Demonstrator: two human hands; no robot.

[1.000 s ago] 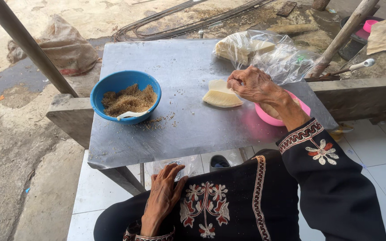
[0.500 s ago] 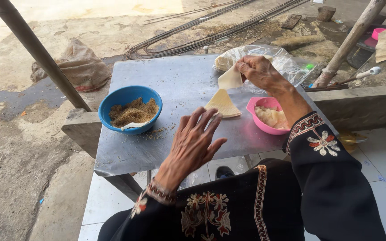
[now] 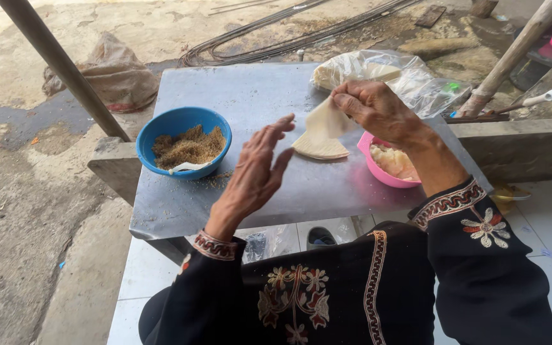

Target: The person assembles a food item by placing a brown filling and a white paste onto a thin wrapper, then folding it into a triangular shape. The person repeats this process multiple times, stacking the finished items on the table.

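We sit at a big grey table (image 3: 257, 96). A clear bag (image 3: 410, 80) lies at its far end with more pale sheets inside. A blue bowl (image 3: 161, 131) full of brown crumbs stands on the left. A pink bowl (image 3: 373, 167) with pale mash stands on the right. Between the bowls lies a small stack (image 3: 321, 148) of thin sheets. Our right hand (image 3: 378, 108) pinches one sheet (image 3: 324, 120) and lifts it just above the stack. Our left hand (image 3: 257, 169) is open, fingers spread, in the air near the sheet, holding nothing.
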